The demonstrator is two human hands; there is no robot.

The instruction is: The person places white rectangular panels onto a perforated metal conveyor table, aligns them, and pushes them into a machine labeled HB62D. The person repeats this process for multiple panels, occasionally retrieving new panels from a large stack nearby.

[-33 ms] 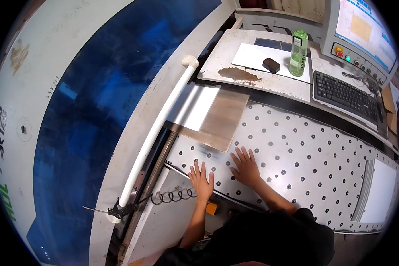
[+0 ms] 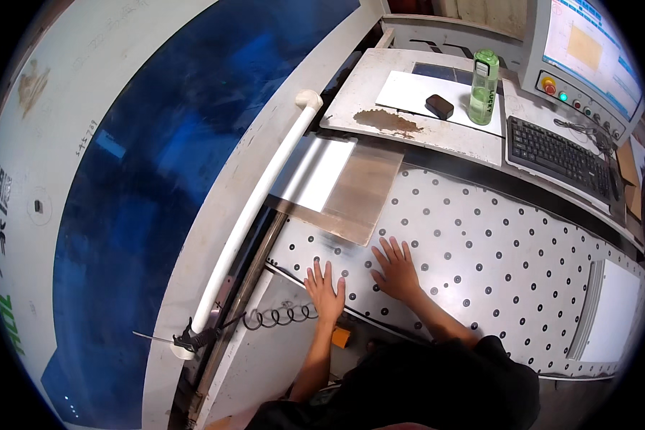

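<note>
Dotted table (image 2: 480, 261) beside blue-windowed machine (image 2: 172, 158)

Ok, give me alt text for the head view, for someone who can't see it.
A person's left hand and right hand, empty with fingers spread, are at the near side of a white table with dark dots, just short of a metal sheet. Beyond are a green bottle, keyboard and screen; a large blue window fills much of the left.

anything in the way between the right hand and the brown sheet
Nothing visible is in the way: between the right hand, fingers spread, and the near edge of the brown sheet lies only a strip of dotted table.
</note>
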